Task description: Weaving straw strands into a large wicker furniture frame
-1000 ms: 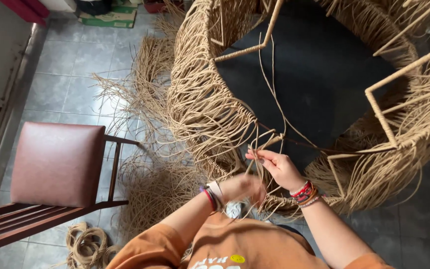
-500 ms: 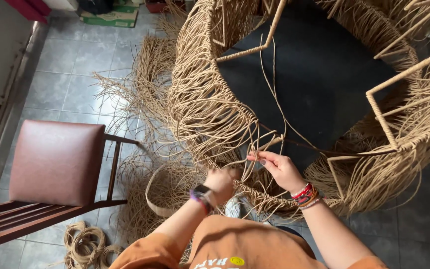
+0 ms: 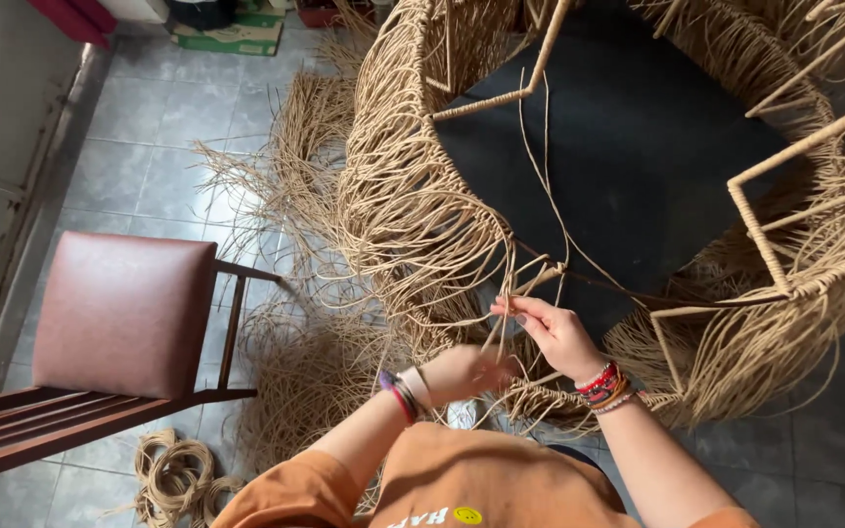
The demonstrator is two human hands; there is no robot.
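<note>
Seen from the head camera, the right hand pinches tan rattan strands at the near rim of a large woven frame. The left hand closes on loose strands just below. A red-cushioned chair stands left, cord coils on the floor.

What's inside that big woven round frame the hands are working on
Inside the round frame lies a dark, flat surface, crossed by a few loose cane strands. The right hand and left hand cover its near edge, so what lies there cannot be seen.
</note>
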